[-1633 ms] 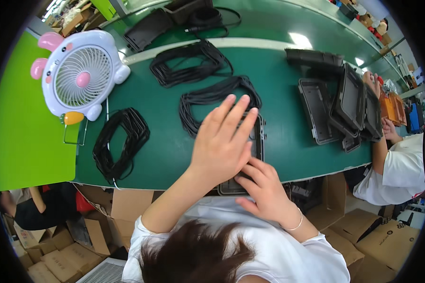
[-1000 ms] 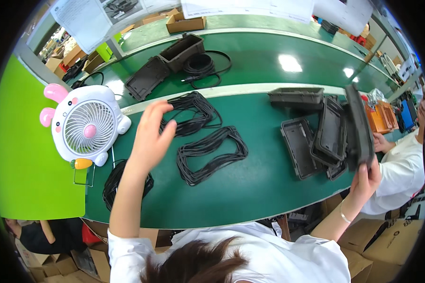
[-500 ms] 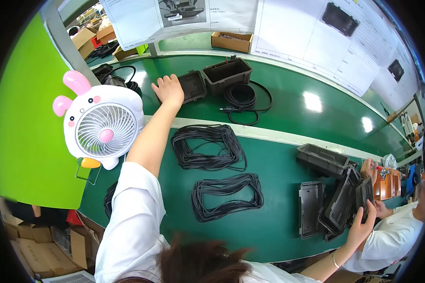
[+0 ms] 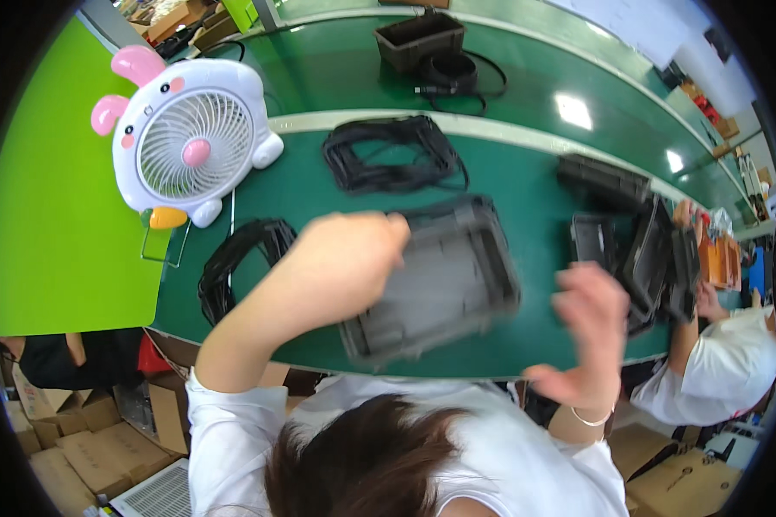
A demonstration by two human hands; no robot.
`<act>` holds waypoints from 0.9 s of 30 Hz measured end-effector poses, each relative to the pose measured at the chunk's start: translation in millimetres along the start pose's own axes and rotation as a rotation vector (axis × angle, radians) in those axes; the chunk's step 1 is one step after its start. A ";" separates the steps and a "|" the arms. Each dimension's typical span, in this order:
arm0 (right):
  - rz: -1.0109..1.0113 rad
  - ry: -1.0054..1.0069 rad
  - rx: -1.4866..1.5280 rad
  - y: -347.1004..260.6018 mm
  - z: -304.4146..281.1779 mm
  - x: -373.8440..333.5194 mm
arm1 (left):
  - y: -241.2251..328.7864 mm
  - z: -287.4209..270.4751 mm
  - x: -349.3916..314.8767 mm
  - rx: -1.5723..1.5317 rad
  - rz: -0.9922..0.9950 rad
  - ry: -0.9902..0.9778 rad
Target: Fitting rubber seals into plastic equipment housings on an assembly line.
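Note:
My left hand (image 4: 349, 258), blurred by motion, grips the left side of a dark grey rectangular box lid (image 4: 444, 289). The shallow inside of that lid faces up, close to the table's front edge. To its right my right hand (image 4: 591, 323) is raised, fingers apart and holding nothing. Partly covered by the lid is a flat coil of black cable (image 4: 474, 207); another black cable coil (image 4: 394, 153) lies beyond it. More looped cable (image 4: 241, 263) sits left of my left forearm.
On the back ledge stand a dark open box (image 4: 420, 39) and a coiled cable with a plug (image 4: 450, 73). A white rabbit-shaped fan (image 4: 194, 138) is at left. Several dark box parts (image 4: 642, 250) are piled at right, near a co-worker in a white sleeve (image 4: 707, 362).
My left hand has brought the lid from the back ledge to the table in front of me. My right hand has left the box parts at right and moved inward. The view has tilted down.

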State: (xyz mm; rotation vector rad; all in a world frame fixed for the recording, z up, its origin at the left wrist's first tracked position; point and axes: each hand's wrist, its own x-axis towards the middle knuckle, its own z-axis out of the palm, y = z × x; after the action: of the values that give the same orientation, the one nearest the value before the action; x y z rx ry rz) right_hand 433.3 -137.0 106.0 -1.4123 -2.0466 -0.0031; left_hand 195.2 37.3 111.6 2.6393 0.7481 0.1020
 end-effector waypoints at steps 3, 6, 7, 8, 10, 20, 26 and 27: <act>-0.179 -0.564 0.260 -32.7 31.9 14.8 | 10.1 39.9 -28.3 -0.135 0.013 -0.344; -0.167 -0.607 0.132 -41.2 70.1 -6.7 | 12.5 76.1 -38.6 -0.083 -0.034 0.022; -0.195 -0.503 0.026 -39.7 82.8 -12.0 | 16.1 84.5 -38.9 0.026 -0.093 0.138; -0.173 -0.446 0.015 -39.7 87.2 -10.2 | 14.2 91.4 -38.2 0.013 -0.049 0.326; -0.144 -0.414 -0.079 -34.0 103.4 -14.7 | 12.0 101.9 -38.5 0.003 -0.009 0.514; -0.069 -0.604 0.092 -28.1 78.1 -5.8 | -19.7 95.8 -16.9 -0.339 -0.207 0.798; 0.049 -0.330 0.437 -3.7 64.5 11.4 | -49.6 99.0 16.5 -0.011 -0.245 0.435; 0.095 -0.238 0.373 1.3 61.6 13.5 | -52.6 99.0 16.4 0.015 -0.254 0.427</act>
State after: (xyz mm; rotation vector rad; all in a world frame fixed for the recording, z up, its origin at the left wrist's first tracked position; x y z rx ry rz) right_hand 400.8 -103.8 63.4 -1.3175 -2.0290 0.5818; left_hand 200.7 52.0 -0.6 2.5363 1.2168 0.6030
